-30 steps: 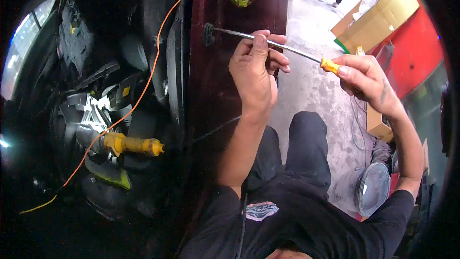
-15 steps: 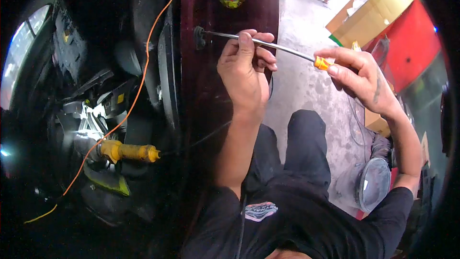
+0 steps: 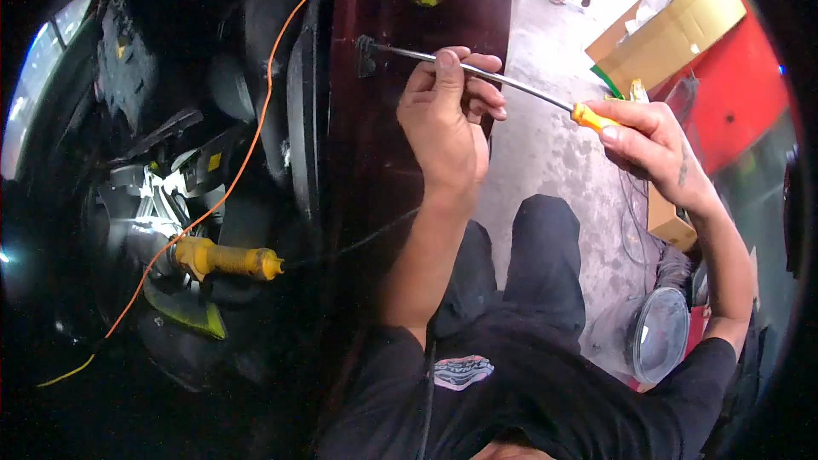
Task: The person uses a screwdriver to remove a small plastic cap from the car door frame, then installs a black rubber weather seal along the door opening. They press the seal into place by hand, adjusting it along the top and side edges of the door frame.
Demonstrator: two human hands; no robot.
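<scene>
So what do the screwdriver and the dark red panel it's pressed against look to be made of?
The screwdriver has a thin grey shaft with a bright glint, so it looks like bare metal; its orange handle in the right hand looks like smooth plastic. The left hand steadies the shaft. The dark red panel shows glossy reflections, probably painted sheet metal, though that is not certain.

Person seen from above. Black short-sleeved T-shirt [image 3: 545, 392] with a small oval printed emblem [image 3: 460, 371] in pale and reddish tones on the chest. Sleeves end above the elbows, leaving both forearms bare. Dark trousers [image 3: 545, 264] cover the legs, slightly faded at the knees. Left hand [image 3: 443, 119] and right hand [image 3: 652, 149] are bare, without gloves; a small dark mark [image 3: 683, 172] shows near the right wrist.
</scene>
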